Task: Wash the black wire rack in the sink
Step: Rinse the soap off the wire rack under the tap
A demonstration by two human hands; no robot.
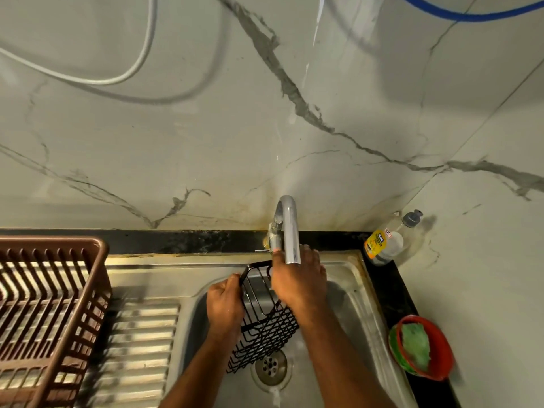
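The black wire rack (pixel 265 325) hangs tilted over the steel sink (pixel 353 304), its low end near the drain (pixel 272 368). My left hand (pixel 225 307) grips the rack's left rim with curled fingers. My right hand (pixel 298 285) lies over the rack's upper right part, under the spout of the chrome tap (pixel 290 228). The rack hides the right hand's fingers, so their hold is unclear. No stream of water shows at the spout.
A brown plastic dish basket (pixel 50 313) stands on the ribbed drainboard (pixel 141 346) at left. A dish-soap bottle (pixel 385 242) leans in the back right corner. A red bowl holding a green scrubber (pixel 421 347) sits on the black counter at right.
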